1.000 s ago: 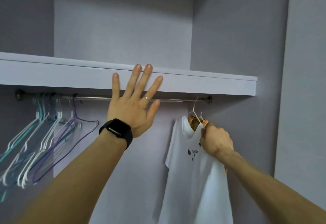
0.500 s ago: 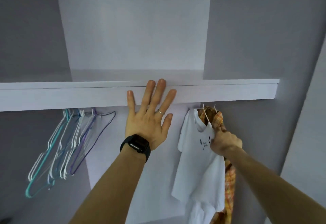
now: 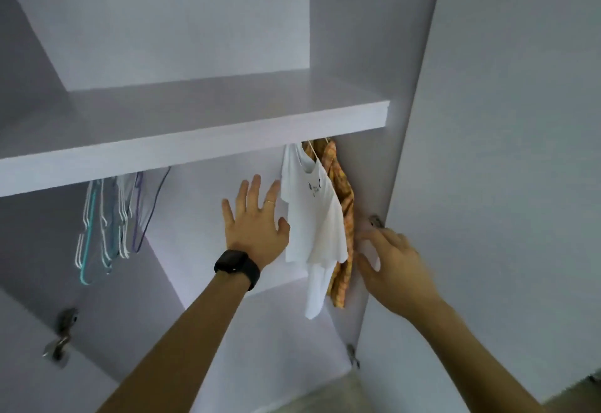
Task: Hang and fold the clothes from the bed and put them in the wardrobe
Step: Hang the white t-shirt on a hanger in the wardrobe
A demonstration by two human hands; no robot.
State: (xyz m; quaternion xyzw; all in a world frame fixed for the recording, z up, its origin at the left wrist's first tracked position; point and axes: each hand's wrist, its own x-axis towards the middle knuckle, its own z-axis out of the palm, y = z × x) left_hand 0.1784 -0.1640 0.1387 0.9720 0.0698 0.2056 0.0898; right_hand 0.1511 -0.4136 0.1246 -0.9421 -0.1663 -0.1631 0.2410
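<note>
So the white t-shirt (image 3: 312, 217) is up in the wardrobe (image 3: 201, 32) now, hanging at the far right end under the shelf (image 3: 195, 139). It sits right in front of the orange checked shirt (image 3: 343, 204), and the two are touching.

Big change from a second ago: the right hand (image 3: 390, 263) was pinching the tee up by the collar and hanger, and now it's let go. It's pulled back to the wardrobe's side wall (image 3: 370, 178), just below the hinge (image 3: 375, 220). It's blurry, but the fingers look loose and it's holding nothing. Can't tell if it's actually touching the wall.

The left hand (image 3: 257, 220), the one with the watch (image 3: 237, 266), was up against the shelf edge before. It's dropped below it, fingers spread wide, palm toward the back wall, just beside the tee's sleeve. Touching it? Can't say.

My read: this shirt is done, since it hangs on its own with nobody holding it. There are plenty of empty hangers (image 3: 110, 217) bunched at the left, so I'd guess it's back to the bed for the next piece.
</note>
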